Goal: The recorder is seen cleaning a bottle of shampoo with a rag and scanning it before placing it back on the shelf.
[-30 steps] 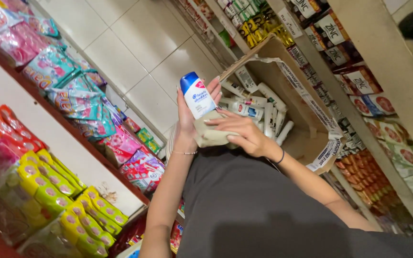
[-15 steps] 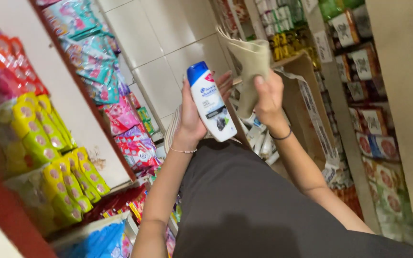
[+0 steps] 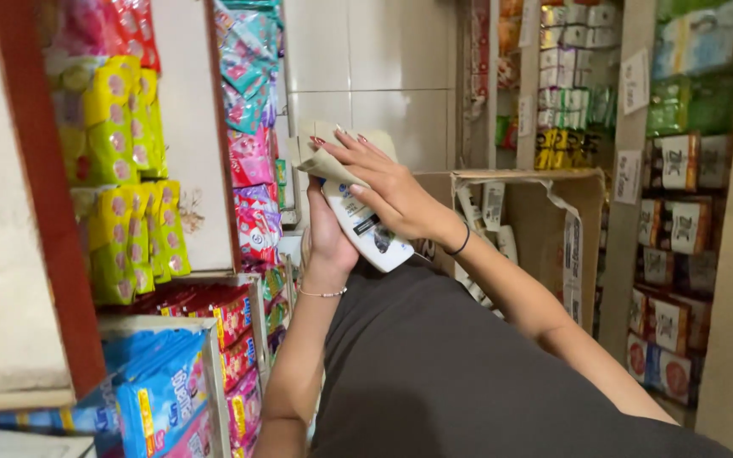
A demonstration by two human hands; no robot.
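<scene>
Here, nearest the camera, the person's left hand [image 3: 330, 242] grips a white bottle [image 3: 366, 227] from behind, fingers curled round its body so it stays steady, held in the air above the dark-clothed lap, between the shelves. The bottle is white plastic with a printed label; its top is hidden. Over that upper end the right hand [image 3: 388, 191] presses a crumpled beige cloth [image 3: 320, 157], fingers spread flat with red-painted nails, seemingly wiping the bottle; a dark band circles that wrist. Just beyond the hands stands an open cardboard box [image 3: 553, 229] holding more white bottles. To the left, a shelf [image 3: 48, 212] carries yellow and green packets [image 3: 125, 212]; far right, a rack of boxed goods [image 3: 680, 220].
</scene>
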